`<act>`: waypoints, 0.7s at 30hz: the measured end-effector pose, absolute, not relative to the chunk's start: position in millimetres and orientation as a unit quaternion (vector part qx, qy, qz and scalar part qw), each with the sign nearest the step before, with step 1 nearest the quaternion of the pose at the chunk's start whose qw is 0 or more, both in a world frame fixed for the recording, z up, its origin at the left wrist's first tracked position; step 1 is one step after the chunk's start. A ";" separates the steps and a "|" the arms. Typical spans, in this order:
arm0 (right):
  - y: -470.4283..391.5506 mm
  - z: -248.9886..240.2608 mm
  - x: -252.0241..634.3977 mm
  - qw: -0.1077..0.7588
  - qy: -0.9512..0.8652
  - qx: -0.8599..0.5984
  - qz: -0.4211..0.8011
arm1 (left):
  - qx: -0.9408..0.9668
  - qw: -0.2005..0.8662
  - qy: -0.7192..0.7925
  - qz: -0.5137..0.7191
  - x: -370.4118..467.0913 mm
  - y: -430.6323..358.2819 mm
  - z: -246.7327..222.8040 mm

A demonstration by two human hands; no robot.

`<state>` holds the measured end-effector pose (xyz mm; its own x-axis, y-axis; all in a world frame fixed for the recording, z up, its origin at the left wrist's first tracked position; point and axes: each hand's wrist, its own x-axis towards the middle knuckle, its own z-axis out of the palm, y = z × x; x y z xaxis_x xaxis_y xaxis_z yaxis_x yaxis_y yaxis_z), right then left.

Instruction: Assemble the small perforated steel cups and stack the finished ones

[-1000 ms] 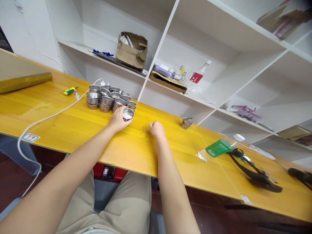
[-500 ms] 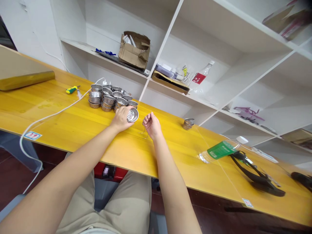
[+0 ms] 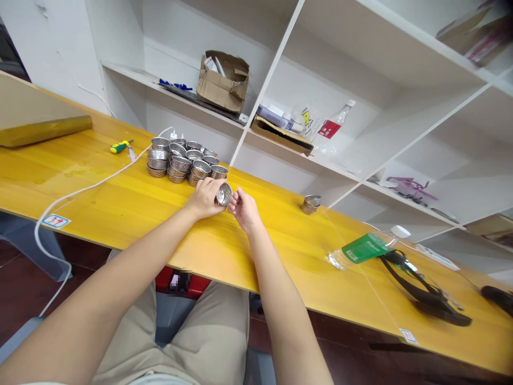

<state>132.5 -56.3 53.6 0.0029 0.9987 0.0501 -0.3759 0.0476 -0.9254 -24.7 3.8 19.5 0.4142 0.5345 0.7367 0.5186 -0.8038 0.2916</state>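
Note:
My left hand (image 3: 205, 199) is wrapped round a small perforated metal cup (image 3: 224, 194), its open side turned toward my right hand. Close beside the cup's rim, my right hand (image 3: 243, 207) has its fingers pinched on a thin wire (image 3: 236, 225), which curls below the fingers and is hard to make out. Just behind my left hand stand several stacked metal cups (image 3: 180, 163) of the same kind. Farther right on the yellow table (image 3: 280, 246) is a short stack of such cups (image 3: 311, 203).
A green-labelled bottle (image 3: 366, 247) lies on the right, beside a black strapped headset (image 3: 425, 291). To the left are a screwdriver (image 3: 120, 146) and a white cable (image 3: 100, 182). Shelves at the back hold a cardboard box (image 3: 223, 81) and another bottle (image 3: 334, 123).
My left hand has moved slightly right with the cup, which has turned a little. My right hand has moved left, and its fingers are now beside the cup's rim.

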 end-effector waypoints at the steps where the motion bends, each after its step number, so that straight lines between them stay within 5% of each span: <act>1: -56.3 53.6 132.9 0.601 -0.403 -0.377 0.578 | 0.841 0.009 0.313 0.441 -24.7 3.5 19.6; 21: -53.7 47.5 133.2 0.604 -0.390 -0.386 0.579 | 0.848 0.018 0.311 0.429 -24.1 4.3 15.9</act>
<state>133.2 -53.7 47.5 0.0261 0.9994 0.0247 -0.3974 0.0331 -0.9171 -24.1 4.3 15.9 0.4398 0.5422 0.7159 0.5116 -0.8064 0.2965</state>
